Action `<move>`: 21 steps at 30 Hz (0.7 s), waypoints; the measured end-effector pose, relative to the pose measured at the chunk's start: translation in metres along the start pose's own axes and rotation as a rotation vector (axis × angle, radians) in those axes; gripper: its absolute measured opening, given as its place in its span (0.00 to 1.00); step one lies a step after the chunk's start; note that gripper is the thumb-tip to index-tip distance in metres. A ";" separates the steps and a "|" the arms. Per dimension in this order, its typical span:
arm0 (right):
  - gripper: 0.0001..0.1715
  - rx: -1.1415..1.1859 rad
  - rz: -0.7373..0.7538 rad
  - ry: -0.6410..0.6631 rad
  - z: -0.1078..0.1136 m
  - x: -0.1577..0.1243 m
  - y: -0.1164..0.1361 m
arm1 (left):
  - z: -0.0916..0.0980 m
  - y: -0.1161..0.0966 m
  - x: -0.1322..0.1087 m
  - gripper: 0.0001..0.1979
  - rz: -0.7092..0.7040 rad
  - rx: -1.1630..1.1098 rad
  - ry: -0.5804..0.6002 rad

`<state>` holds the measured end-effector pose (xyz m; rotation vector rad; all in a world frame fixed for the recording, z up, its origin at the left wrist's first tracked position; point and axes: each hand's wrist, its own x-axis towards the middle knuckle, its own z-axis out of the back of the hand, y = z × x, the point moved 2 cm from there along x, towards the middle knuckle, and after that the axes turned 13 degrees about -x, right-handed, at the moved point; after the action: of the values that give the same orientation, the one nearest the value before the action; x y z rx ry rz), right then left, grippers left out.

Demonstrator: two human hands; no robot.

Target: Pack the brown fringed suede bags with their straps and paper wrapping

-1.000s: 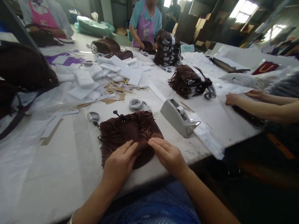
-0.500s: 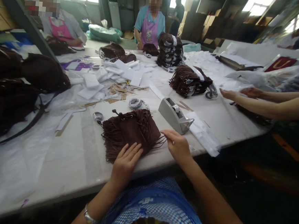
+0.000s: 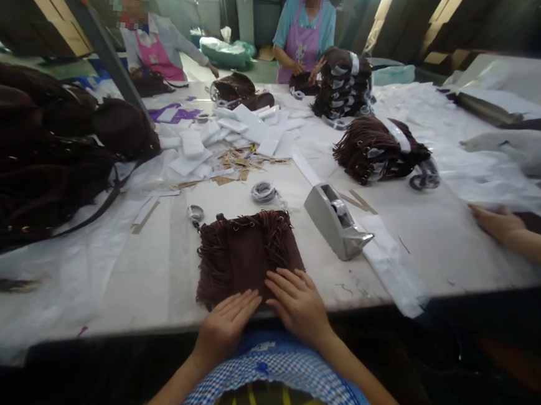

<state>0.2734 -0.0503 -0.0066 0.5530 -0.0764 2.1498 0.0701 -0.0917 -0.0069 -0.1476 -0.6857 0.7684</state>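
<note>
In front of me a dark brown fringed bag (image 3: 248, 250) lies flat on the white table, near its front edge. My left hand (image 3: 227, 321) rests on the bag's lower edge with its fingers stretched out. Flat on the lower right part of the bag lies my right hand (image 3: 298, 298), fingers extended. A wrapped strap coil (image 3: 195, 214) sits at the bag's upper left corner. Just behind the bag is a grey coil (image 3: 264, 192) in clear wrap. The grey tape dispenser (image 3: 337, 223) stands to the right.
Brown bags (image 3: 44, 160) are heaped at the left. Taped bundles of fringed bags (image 3: 382, 150) stand at the back right. White packets (image 3: 239, 128) and cardboard strips lie mid-table. A co-worker's hand (image 3: 498, 223) is at the right; two people work across the table.
My right hand has let go of the fringe strands at the bag's right side and moved left onto the bag. My left hand has slid to its lower edge. The view has shifted.
</note>
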 end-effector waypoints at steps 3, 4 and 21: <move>0.18 0.019 -0.019 -0.014 0.007 -0.001 0.008 | 0.012 -0.002 0.013 0.13 0.106 -0.045 0.022; 0.18 0.026 -0.027 -0.016 0.008 0.000 0.009 | 0.014 0.000 0.020 0.12 0.156 -0.038 0.014; 0.27 0.102 0.173 0.089 -0.001 0.083 0.018 | -0.027 0.025 0.028 0.20 0.152 0.152 0.105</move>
<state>0.2170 0.0023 0.0292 0.5245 0.0362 2.3541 0.0867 -0.0514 -0.0225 -0.1011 -0.5188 0.9483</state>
